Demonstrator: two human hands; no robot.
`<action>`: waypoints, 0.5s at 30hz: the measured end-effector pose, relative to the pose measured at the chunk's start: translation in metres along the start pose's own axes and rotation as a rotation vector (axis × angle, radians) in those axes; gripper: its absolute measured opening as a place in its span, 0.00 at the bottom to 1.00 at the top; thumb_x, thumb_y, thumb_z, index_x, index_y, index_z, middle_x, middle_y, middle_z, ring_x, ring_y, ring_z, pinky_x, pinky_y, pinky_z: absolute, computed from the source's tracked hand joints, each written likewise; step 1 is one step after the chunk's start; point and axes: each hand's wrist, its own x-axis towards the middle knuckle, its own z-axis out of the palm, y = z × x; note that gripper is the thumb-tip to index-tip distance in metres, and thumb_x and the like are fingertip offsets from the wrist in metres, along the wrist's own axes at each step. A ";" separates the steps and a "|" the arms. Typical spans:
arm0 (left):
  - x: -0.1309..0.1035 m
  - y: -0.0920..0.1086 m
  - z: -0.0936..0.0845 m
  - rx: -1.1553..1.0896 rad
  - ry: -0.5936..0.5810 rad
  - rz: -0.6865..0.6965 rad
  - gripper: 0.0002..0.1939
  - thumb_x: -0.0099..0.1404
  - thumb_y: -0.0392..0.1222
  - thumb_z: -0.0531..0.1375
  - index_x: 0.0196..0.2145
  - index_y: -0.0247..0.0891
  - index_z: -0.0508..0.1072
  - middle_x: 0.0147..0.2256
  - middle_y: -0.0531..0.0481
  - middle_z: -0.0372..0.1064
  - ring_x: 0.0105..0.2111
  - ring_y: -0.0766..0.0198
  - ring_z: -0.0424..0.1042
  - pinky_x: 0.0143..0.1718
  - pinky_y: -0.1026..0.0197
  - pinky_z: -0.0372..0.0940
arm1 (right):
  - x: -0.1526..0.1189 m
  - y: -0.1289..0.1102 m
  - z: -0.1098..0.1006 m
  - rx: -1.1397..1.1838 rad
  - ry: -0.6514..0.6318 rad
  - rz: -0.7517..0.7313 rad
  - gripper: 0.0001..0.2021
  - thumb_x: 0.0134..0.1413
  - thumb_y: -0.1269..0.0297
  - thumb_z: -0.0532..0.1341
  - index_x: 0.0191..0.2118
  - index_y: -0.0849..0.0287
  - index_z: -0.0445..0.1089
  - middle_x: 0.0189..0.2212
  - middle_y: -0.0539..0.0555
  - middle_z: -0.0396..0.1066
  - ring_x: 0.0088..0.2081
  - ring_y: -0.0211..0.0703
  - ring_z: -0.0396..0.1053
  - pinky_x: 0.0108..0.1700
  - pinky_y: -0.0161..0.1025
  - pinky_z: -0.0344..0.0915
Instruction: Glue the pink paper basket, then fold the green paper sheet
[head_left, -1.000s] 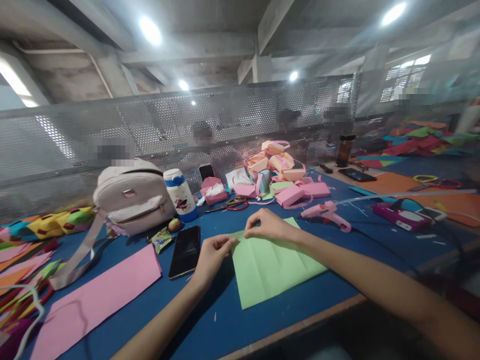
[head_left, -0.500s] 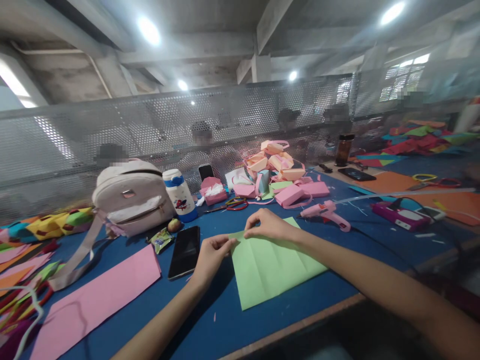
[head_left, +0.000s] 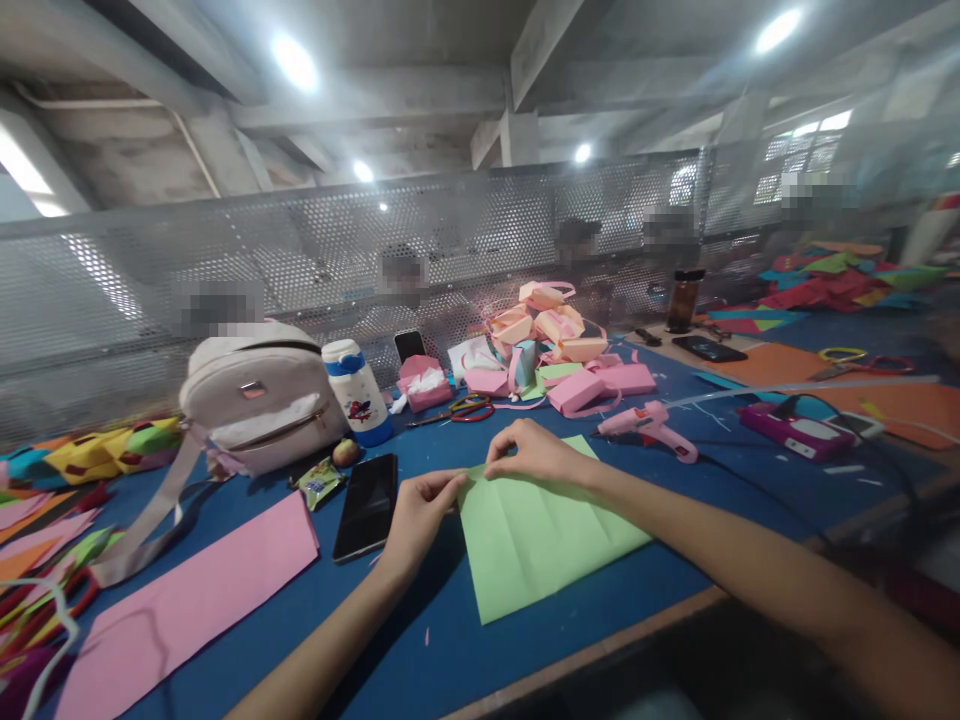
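A light green paper [head_left: 536, 545] with faint crease lines lies on the blue table in front of me. My left hand [head_left: 426, 508] pinches its upper left corner between thumb and fingers. Just to the right, my right hand [head_left: 534, 455] has thumb and fingertips pressed together on the paper's top edge. A black phone [head_left: 365, 506] rests beside my left hand. The pink glue gun [head_left: 649, 430] lies to the right, beyond my right forearm. At the left is a folded pink sheet [head_left: 199, 600].
Behind the hands are scissors [head_left: 471, 408], a white bottle [head_left: 357, 395], a pale backpack [head_left: 262, 400] and a pile of folded paper pieces [head_left: 559, 325]. On the right sit a purple box [head_left: 795, 430] with cables and orange sheets [head_left: 787, 362]. People show behind the perforated screen [head_left: 480, 230].
The whole view has shifted very slightly. Both hands keep their pinch at the green paper's top edge, and nothing else has visibly moved.
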 end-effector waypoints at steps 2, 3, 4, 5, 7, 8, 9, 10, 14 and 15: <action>0.000 0.000 0.000 0.000 -0.003 0.001 0.27 0.45 0.60 0.70 0.32 0.32 0.84 0.23 0.46 0.76 0.24 0.59 0.71 0.28 0.62 0.65 | 0.000 0.001 0.000 -0.007 0.002 -0.002 0.06 0.46 0.64 0.69 0.29 0.60 0.80 0.25 0.50 0.76 0.29 0.40 0.69 0.30 0.34 0.57; 0.000 0.000 0.000 0.001 -0.003 0.002 0.27 0.45 0.60 0.70 0.32 0.32 0.84 0.23 0.46 0.76 0.24 0.59 0.71 0.28 0.62 0.65 | 0.000 0.001 0.000 -0.009 0.001 -0.004 0.06 0.46 0.64 0.69 0.28 0.60 0.80 0.25 0.50 0.76 0.29 0.40 0.69 0.30 0.34 0.57; 0.000 0.001 0.000 0.001 -0.003 0.003 0.27 0.45 0.61 0.70 0.32 0.32 0.84 0.23 0.46 0.76 0.24 0.59 0.71 0.28 0.62 0.65 | 0.000 0.001 0.000 -0.010 -0.001 -0.005 0.05 0.47 0.64 0.69 0.28 0.60 0.80 0.25 0.50 0.76 0.29 0.40 0.69 0.30 0.34 0.57; 0.000 0.000 0.000 0.001 -0.002 0.003 0.27 0.45 0.61 0.70 0.32 0.32 0.84 0.23 0.46 0.76 0.24 0.59 0.71 0.28 0.62 0.65 | 0.000 0.002 0.001 -0.010 -0.002 -0.006 0.05 0.47 0.64 0.69 0.28 0.60 0.80 0.25 0.50 0.76 0.29 0.40 0.69 0.30 0.34 0.57; 0.000 0.000 0.000 0.002 0.000 0.001 0.28 0.44 0.61 0.70 0.31 0.32 0.84 0.23 0.46 0.76 0.24 0.59 0.71 0.28 0.61 0.65 | 0.000 0.002 0.001 -0.012 -0.004 -0.008 0.05 0.47 0.64 0.69 0.29 0.60 0.80 0.25 0.50 0.76 0.29 0.40 0.69 0.30 0.33 0.57; 0.000 0.000 0.000 0.003 0.001 -0.001 0.28 0.44 0.62 0.70 0.31 0.32 0.84 0.23 0.46 0.76 0.24 0.59 0.71 0.28 0.61 0.65 | 0.000 0.002 0.001 -0.013 -0.005 -0.008 0.05 0.47 0.64 0.68 0.29 0.60 0.80 0.26 0.50 0.76 0.29 0.39 0.69 0.30 0.33 0.57; 0.000 0.000 0.000 0.004 0.001 -0.004 0.29 0.44 0.62 0.70 0.31 0.32 0.84 0.23 0.46 0.76 0.24 0.58 0.72 0.28 0.61 0.66 | 0.000 0.002 0.001 -0.014 -0.004 -0.007 0.05 0.47 0.64 0.68 0.29 0.60 0.80 0.26 0.50 0.77 0.29 0.39 0.69 0.30 0.33 0.56; 0.000 0.000 0.000 0.006 0.002 -0.006 0.29 0.43 0.62 0.70 0.31 0.32 0.84 0.23 0.46 0.76 0.25 0.58 0.72 0.28 0.61 0.66 | 0.000 0.002 0.001 -0.015 -0.004 -0.007 0.05 0.47 0.64 0.68 0.29 0.60 0.80 0.26 0.50 0.77 0.30 0.39 0.69 0.30 0.33 0.56; 0.001 -0.001 0.000 0.014 0.007 -0.012 0.29 0.43 0.63 0.70 0.31 0.32 0.84 0.25 0.45 0.77 0.25 0.58 0.72 0.28 0.61 0.65 | 0.001 0.001 0.001 -0.019 -0.003 -0.004 0.04 0.47 0.65 0.68 0.29 0.60 0.80 0.26 0.50 0.77 0.30 0.40 0.70 0.30 0.33 0.56; 0.001 -0.001 0.000 0.015 0.007 -0.013 0.29 0.43 0.63 0.70 0.32 0.32 0.84 0.25 0.45 0.77 0.25 0.58 0.71 0.28 0.61 0.65 | 0.001 0.002 0.001 -0.019 -0.005 -0.005 0.05 0.47 0.65 0.68 0.29 0.60 0.80 0.26 0.50 0.77 0.30 0.40 0.70 0.30 0.33 0.56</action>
